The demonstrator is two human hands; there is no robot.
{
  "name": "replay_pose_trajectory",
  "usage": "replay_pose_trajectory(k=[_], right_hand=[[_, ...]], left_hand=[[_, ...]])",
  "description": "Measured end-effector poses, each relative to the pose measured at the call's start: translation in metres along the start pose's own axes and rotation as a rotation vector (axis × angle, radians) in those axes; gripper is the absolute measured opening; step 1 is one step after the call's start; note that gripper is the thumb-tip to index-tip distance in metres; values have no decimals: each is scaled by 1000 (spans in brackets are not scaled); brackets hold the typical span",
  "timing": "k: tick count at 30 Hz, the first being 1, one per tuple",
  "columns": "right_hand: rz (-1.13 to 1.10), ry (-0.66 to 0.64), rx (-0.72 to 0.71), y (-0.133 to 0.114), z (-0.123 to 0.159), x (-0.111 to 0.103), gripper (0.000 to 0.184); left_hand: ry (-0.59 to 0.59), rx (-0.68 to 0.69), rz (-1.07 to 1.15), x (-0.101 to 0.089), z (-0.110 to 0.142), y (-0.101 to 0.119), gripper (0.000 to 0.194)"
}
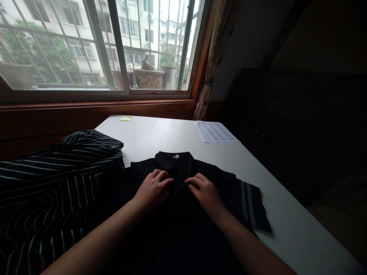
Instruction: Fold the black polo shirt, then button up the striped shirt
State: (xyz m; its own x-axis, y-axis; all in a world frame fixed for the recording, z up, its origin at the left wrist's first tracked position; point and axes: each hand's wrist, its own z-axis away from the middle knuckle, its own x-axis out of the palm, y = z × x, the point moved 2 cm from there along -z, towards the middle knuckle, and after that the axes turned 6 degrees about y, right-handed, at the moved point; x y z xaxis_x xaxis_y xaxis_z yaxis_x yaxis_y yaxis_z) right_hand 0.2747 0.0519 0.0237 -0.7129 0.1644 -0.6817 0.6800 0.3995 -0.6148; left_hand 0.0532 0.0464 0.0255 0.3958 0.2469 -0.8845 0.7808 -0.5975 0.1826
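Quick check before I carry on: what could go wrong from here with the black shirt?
1. The left hand and right hand are both at the collar, so an uneven tug might skew it.
2. The striped garment seems to meet the black shirt on the left; it could get dragged along.
3. The shirt's lower front is so dark that a crease could be missed.

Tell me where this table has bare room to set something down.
Bare: the white table's far middle, between yellow note, papers and dark shirt; also its right strip, between the banded sleeve and its edge. Crowded: near middle, with the shirt, left hand and right hand; and left, under the striped cloth.
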Motion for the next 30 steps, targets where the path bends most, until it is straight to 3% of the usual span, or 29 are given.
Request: replay_pose_trajectory(k=[13,25,30], right_hand=[[-114,118,23,7,0,-6,19],[-30,21,-4,3,-2,-4,18],[26,-6,-52,1,-1,-3,21]], left_hand=[[8,3,13,1,1,-1,41],[21,16,25,2,0,-2,46],[-8,81,67,0,0,2,45]])
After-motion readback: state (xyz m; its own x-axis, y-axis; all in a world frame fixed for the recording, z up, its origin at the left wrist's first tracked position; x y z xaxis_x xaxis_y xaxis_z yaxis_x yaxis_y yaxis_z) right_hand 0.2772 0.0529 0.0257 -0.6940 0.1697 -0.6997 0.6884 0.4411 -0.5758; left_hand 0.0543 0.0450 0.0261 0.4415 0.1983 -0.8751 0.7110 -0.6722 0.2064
